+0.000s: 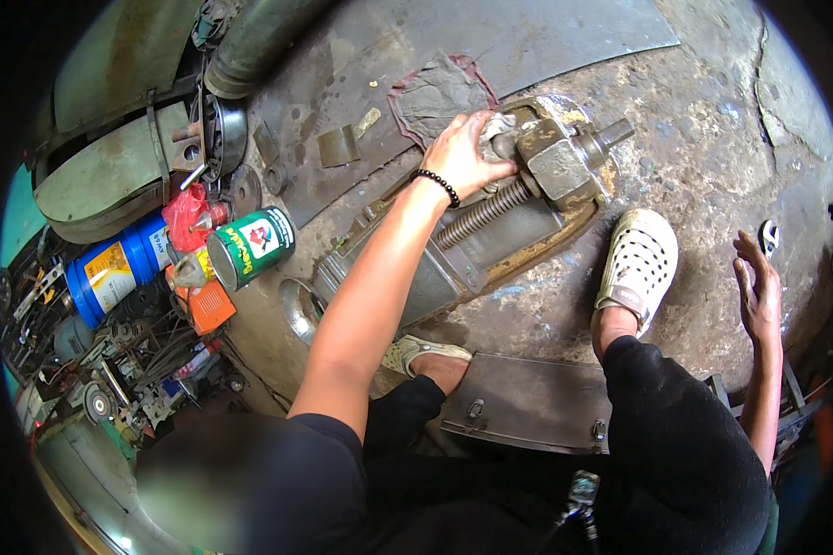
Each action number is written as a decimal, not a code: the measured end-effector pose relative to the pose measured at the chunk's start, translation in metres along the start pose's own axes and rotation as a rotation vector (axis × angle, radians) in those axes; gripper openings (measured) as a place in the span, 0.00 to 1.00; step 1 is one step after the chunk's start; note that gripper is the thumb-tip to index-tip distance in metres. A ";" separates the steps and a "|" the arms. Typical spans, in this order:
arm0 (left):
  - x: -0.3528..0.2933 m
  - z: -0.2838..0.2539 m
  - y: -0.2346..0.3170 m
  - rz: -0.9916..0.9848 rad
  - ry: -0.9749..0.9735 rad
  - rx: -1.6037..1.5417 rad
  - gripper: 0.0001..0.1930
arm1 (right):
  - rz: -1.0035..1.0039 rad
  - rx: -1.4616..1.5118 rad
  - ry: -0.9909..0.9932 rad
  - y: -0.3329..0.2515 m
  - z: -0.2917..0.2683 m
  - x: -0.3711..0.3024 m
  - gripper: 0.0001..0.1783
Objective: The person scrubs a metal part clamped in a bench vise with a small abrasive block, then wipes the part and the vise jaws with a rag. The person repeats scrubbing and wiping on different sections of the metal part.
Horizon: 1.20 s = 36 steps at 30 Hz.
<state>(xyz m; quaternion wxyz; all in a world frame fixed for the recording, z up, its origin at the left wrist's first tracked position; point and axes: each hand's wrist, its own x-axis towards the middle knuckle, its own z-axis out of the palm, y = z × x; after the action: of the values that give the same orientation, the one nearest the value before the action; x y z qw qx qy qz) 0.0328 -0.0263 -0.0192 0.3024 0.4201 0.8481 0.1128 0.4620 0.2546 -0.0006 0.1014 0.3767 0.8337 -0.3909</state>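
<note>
A large machine vise (491, 245) with a thick threaded screw (479, 216) lies on the floor before me. My left hand (467, 155), a black bead bracelet at its wrist, is closed on a crumpled pale rag (498, 129) pressed to the vise beside its rusty block (557, 157). The fingers partly cover the rag. At the far right my right hand (759, 291) hangs with fingers apart and nothing in them. Just beyond its fingertips an adjustable wrench (769, 238) lies on the concrete.
Beyond the vise a grey cloth with a red border (440, 97) lies on a metal sheet (565, 32). To the left stand a green can (250, 248), a blue bucket (120, 268) and an orange box (208, 307). Near my feet is a metal plate (532, 398).
</note>
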 end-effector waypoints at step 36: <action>0.009 -0.045 -0.037 -0.242 0.374 -0.359 0.26 | 0.096 -0.108 -0.070 -0.006 -0.005 -0.008 0.25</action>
<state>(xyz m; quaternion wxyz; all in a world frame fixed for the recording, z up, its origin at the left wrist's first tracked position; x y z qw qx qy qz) -0.0227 -0.0389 -0.0038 0.2216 0.2274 0.8997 0.2996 0.4638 0.2515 0.0097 0.1694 0.3964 0.8304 -0.3531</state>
